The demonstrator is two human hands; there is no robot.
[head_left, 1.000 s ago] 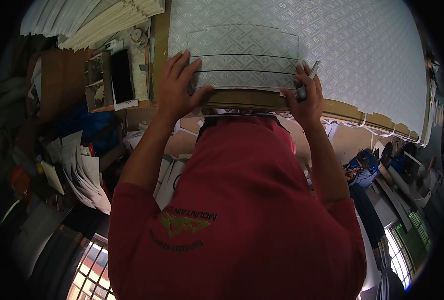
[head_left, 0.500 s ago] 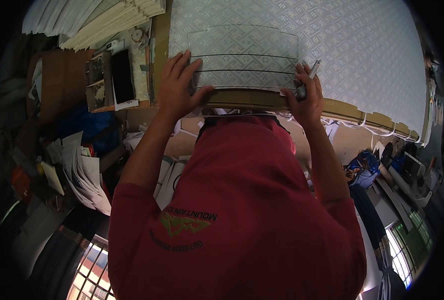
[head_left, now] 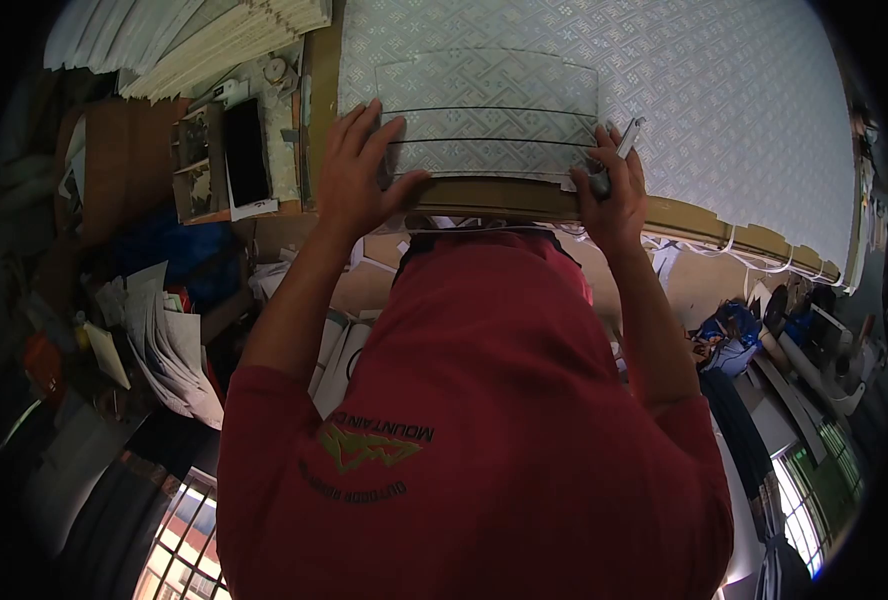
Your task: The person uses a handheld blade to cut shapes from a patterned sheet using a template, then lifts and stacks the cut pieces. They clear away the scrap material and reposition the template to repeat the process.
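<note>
Pale patterned fabric (head_left: 724, 110) covers the table top. On it, near the front edge, lies a clear sheet (head_left: 484, 80) crossed by two dark lines. My left hand (head_left: 359, 170) rests with fingers spread on the sheet's left side, its thumb by the front edge. At the right side of the sheet is my right hand (head_left: 616, 190), its fingers curled round a small metal-tipped tool (head_left: 628, 138). Part of the tool is hidden by the fingers.
Stacked sheets (head_left: 224, 50) lie at the upper left. A dark phone-like slab (head_left: 247, 153) sits below them. White cord (head_left: 764, 262) hangs at the table's front right edge. Papers (head_left: 164, 340) stand at the left, and a blue bag (head_left: 729, 330) lies at the right.
The thumb of my right hand has shifted slightly to the right and in towards the tool. My left hand and the sheet look unmoved.
</note>
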